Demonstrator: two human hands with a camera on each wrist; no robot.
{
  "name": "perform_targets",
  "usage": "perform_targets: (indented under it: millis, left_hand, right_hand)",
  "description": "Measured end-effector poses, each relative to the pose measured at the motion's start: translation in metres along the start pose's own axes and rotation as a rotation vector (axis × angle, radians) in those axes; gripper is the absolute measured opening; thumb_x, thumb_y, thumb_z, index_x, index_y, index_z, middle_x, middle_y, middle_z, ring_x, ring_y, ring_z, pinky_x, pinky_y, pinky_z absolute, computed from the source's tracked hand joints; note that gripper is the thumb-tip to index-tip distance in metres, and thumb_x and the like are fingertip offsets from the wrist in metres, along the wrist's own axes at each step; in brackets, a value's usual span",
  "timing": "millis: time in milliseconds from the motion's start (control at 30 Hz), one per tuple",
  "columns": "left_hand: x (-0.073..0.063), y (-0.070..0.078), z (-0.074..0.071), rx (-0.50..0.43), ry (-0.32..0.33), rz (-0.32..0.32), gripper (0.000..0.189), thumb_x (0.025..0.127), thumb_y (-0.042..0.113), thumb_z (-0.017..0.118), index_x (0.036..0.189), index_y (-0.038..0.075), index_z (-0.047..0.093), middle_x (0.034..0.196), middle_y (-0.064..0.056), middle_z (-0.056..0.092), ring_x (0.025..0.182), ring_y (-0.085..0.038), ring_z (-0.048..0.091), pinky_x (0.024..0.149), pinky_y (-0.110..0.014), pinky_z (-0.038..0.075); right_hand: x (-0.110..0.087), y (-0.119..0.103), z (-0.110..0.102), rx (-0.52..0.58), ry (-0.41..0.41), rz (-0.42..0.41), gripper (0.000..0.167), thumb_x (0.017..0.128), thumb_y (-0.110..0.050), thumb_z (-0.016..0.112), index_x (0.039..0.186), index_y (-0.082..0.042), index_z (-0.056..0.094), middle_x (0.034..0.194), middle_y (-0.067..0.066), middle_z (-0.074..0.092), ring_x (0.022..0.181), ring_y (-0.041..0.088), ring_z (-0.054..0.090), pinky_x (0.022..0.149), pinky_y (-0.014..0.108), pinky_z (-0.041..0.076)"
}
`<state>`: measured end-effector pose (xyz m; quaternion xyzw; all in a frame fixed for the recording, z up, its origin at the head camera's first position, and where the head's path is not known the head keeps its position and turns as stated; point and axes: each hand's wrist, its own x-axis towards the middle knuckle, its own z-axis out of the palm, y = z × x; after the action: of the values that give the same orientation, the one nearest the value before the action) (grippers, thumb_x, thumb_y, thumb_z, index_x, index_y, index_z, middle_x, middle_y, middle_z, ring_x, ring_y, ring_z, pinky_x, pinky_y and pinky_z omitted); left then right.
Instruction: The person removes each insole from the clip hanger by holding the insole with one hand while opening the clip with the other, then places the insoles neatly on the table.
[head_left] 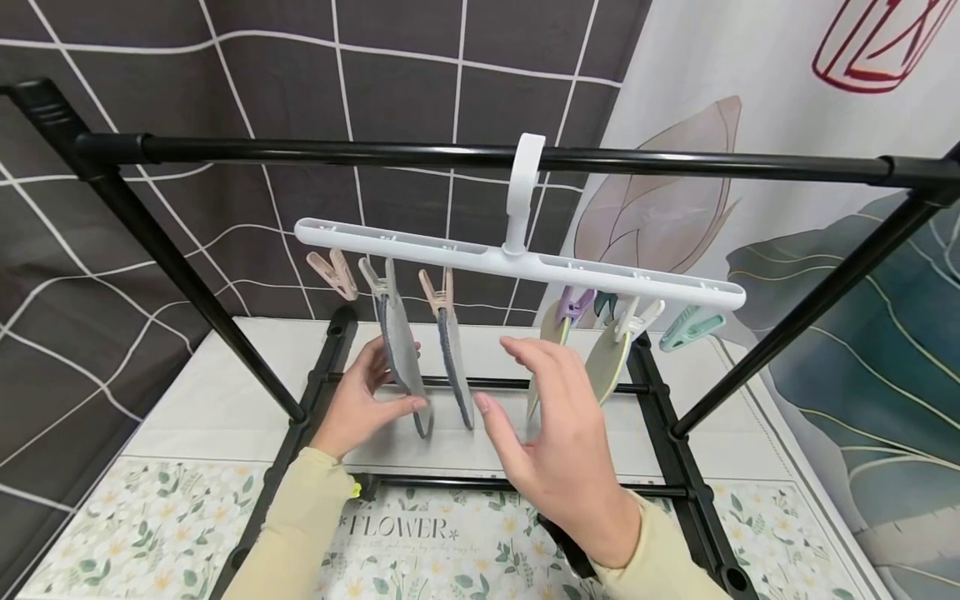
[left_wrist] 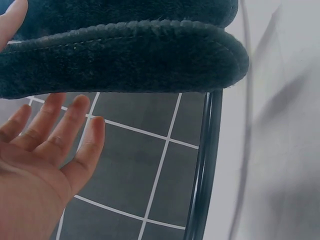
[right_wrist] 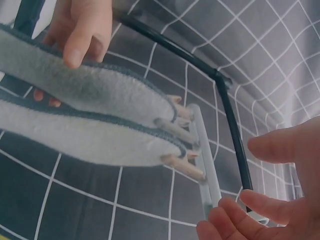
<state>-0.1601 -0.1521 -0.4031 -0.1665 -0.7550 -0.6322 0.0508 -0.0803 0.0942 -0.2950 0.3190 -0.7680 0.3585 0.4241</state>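
Note:
A white clip hanger [head_left: 517, 262] hangs by its hook from a black rail. Two grey fleecy insoles [head_left: 405, 358] with dark edging hang on its left side, one from a grey clip [head_left: 378, 277], the other from a peach clip [head_left: 438, 292]. My left hand [head_left: 367, 404] is around the leftmost insole, thumb on the near side and fingers behind; the left wrist view shows those fingers [left_wrist: 75, 115] relaxed. With thumb and fingers spread, my right hand [head_left: 558, 425] stands between the grey insoles and two pale insoles with yellow-green edges [head_left: 609, 362], holding nothing.
The black rack's top rail [head_left: 337, 152] and slanted legs [head_left: 817, 292] frame the hanger. A peach clip [head_left: 333, 273] and a mint clip [head_left: 690, 327] hang with nothing in them. Beneath lies a floral mat [head_left: 450, 550]. Dark checked fabric [head_left: 285, 92] and a patterned curtain [head_left: 847, 317] stand behind.

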Motion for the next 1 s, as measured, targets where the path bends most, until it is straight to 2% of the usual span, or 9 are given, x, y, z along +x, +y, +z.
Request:
perform_targets:
  millis: [233,533,833,1000]
  left_hand:
    - [-0.002,0.000,0.001,-0.018,0.024,0.014,0.082,0.072,0.000,0.088,0.140,0.004,0.042,0.140,-0.010,0.059,0.126,-0.010,0.055,0.108,-0.026,0.042]
    - [-0.004,-0.002,0.004,-0.049,0.036,0.053,0.066,0.073,-0.005,0.086,0.123,0.001,0.044,0.137,-0.015,0.060,0.122,-0.010,0.059,0.110,-0.027,0.040]
    - [-0.005,-0.003,0.005,-0.017,0.030,0.057,0.073,0.074,-0.002,0.087,0.135,0.001,0.045,0.137,-0.012,0.060,0.123,-0.009,0.058,0.110,-0.027,0.041]
    - [-0.004,-0.004,0.004,0.021,0.030,0.059,0.067,0.076,0.001,0.087,0.131,0.004,0.050,0.137,-0.010,0.061,0.125,-0.012,0.057,0.112,-0.029,0.039]
  right_hand:
    - [0.009,-0.003,0.011,-0.007,-0.033,-0.009,0.043,0.099,-0.025,0.062,0.128,0.006,0.058,0.120,0.018,0.062,0.110,0.032,0.058,0.096,0.040,0.047]
    - [0.025,-0.009,0.024,0.037,-0.101,-0.026,0.044,0.092,-0.017,0.069,0.128,0.005,0.058,0.123,0.018,0.062,0.114,0.031,0.058,0.103,0.039,0.046]
    - [0.036,-0.013,0.034,0.064,-0.141,-0.039,0.045,0.093,-0.014,0.069,0.131,0.006,0.055,0.128,0.018,0.062,0.120,0.028,0.058,0.107,0.034,0.044]
    - [0.042,-0.016,0.038,0.058,-0.161,-0.038,0.044,0.094,-0.014,0.068,0.130,0.006,0.056,0.127,0.017,0.064,0.117,0.026,0.061,0.104,0.032,0.047]
